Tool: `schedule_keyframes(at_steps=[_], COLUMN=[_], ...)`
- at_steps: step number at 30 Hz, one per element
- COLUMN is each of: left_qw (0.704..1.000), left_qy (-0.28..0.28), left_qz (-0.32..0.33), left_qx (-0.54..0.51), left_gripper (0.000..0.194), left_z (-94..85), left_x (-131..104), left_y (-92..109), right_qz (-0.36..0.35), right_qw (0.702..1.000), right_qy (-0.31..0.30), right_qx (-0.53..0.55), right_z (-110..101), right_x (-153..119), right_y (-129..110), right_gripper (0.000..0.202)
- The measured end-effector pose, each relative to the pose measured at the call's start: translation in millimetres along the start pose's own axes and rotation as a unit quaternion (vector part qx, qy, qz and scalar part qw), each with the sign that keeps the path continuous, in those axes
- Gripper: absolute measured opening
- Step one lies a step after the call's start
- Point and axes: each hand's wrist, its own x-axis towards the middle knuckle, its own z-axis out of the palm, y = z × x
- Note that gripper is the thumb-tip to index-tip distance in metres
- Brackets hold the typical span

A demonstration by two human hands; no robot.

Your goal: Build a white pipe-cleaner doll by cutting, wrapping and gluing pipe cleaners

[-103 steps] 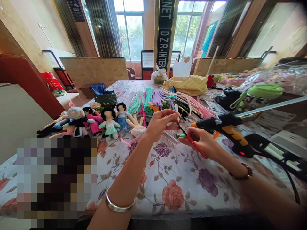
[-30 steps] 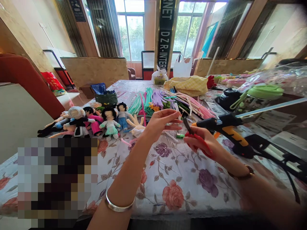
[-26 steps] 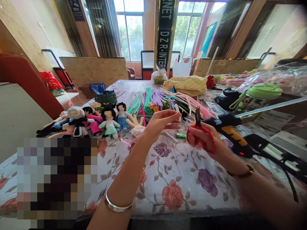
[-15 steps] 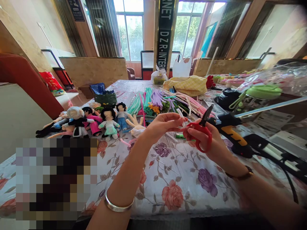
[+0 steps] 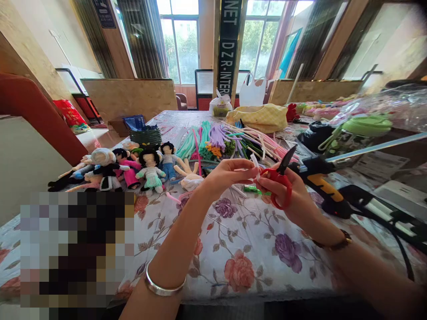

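Note:
My left hand (image 5: 230, 175) pinches a short white pipe cleaner (image 5: 254, 161) between thumb and fingertips. In my right hand (image 5: 295, 195) sits a pair of red-handled scissors (image 5: 283, 184), its dark blades pointing up and away; the right fingertips meet the pipe cleaner's lower end. Beyond the hands lie bundles of coloured pipe cleaners (image 5: 218, 138), mint, lilac, pink and others. Left of my hands, a pale, hand-like fuzzy piece (image 5: 190, 180) rests near a pink pipe cleaner (image 5: 173, 198).
Several small fuzzy dolls (image 5: 150, 171) are grouped at the left. A hot glue gun (image 5: 323, 189) with a long clear stick is close to my right hand. A yellow checked pouch (image 5: 256, 118), a green-lidded bottle (image 5: 368, 126) and a green basket (image 5: 146, 137) stand farther back on the flowered tablecloth (image 5: 240, 271).
The white pipe cleaner now stands more upright and clearer between my fingertips. Both hands have shifted only slightly, and the scissors stay in my right hand.

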Motion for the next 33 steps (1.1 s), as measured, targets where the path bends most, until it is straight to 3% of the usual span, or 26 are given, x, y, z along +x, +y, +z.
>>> schedule_keyframes(at_steps=[12,17,28,33], left_qw=[0.997,0.997,0.992,0.992], left_qy=[0.022,0.051,0.106,0.098], left_qz=[-0.008,0.017,0.068,0.081], left_qx=[0.079,0.053,-0.005,-0.012], left_gripper=[0.022,0.021,0.023,0.023], left_z=[4.3,4.5,0.4,0.7], left_x=[-1.6,-1.3,-2.3,-1.3], left_y=[4.9,5.0,9.1,8.5], right_qz=[-0.003,-0.032,0.007,0.026], right_qw=[0.999,0.994,0.982,0.969], right_qy=[0.051,0.074,-0.077,-0.114], right_qx=[-0.020,-0.078,-0.174,-0.218], right_z=[4.3,6.1,-6.6,-4.3], right_x=[-2.9,-4.8,1.8,1.5], right_y=[-6.3,-8.8,8.2,6.6], right_gripper=[0.036,0.033,0.039,0.039])
